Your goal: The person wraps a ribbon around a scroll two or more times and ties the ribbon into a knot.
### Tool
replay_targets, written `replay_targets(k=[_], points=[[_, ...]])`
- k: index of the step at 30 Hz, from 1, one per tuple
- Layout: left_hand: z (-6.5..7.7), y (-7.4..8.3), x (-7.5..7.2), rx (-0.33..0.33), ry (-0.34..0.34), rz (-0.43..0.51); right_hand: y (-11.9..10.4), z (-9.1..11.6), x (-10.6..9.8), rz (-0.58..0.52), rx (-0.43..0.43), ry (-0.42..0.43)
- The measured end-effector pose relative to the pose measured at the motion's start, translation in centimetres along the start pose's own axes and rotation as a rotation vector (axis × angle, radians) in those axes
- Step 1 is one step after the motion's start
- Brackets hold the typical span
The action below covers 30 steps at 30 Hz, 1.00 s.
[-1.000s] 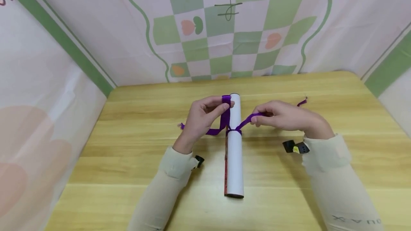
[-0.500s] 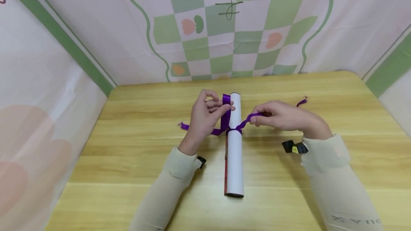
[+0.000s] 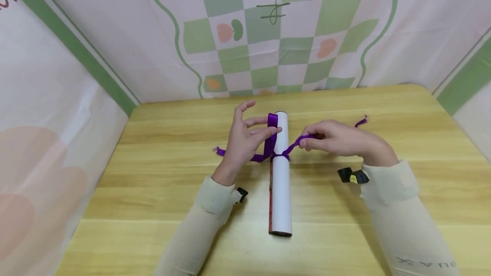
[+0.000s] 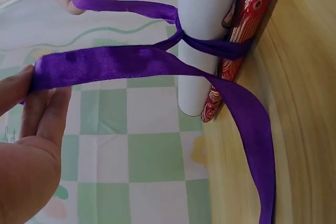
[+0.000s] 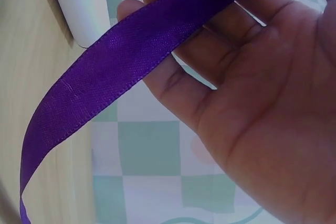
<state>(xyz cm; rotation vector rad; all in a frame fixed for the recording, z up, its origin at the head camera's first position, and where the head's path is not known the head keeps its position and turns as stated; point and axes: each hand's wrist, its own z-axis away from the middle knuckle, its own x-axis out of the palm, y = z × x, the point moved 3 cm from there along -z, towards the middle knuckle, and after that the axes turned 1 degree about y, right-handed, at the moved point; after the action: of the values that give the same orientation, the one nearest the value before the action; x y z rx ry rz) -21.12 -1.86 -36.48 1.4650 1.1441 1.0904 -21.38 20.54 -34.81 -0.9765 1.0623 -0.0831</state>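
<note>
A white rolled scroll (image 3: 281, 199) with a red patterned strip along its left side lies lengthwise on the table. Round its middle runs a purple ribbon (image 4: 115, 66), crossed on top. My left hand (image 3: 243, 142) pinches one part of the ribbon, folded into an upright loop left of the scroll, index finger raised; that side's tail trails to the left on the table. On the other side, my right hand (image 3: 333, 137) pinches the second end between thumb and fingers, drawn out to the right. In the right wrist view the rest of that end (image 5: 121, 51) hangs across the fingers.
The wooden table (image 3: 153, 199) reaches back to a printed cloth (image 3: 264, 50) with green and white checks. Another cloth wall (image 3: 57, 97) stands on the left. Small black devices (image 3: 353, 176) are strapped at both wrists.
My left hand has shifted slightly right, and its index finger has lifted off the ribbon loop and straightened upward. My right hand and the scroll stay nearly still.
</note>
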Motion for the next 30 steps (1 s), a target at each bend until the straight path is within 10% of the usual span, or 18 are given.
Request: replay_targets(k=[17, 30], points=[[-0.1, 0.6, -0.7, 0.036, 0.071, -0.1, -0.7, 1.7, -0.5, -0.068, -0.115, -0.092], [-0.8, 1.1, 0.5, 0.057, 0.034, -0.18, -2.5, 3.4, -1.4, -0.394, -0.39, -0.184]])
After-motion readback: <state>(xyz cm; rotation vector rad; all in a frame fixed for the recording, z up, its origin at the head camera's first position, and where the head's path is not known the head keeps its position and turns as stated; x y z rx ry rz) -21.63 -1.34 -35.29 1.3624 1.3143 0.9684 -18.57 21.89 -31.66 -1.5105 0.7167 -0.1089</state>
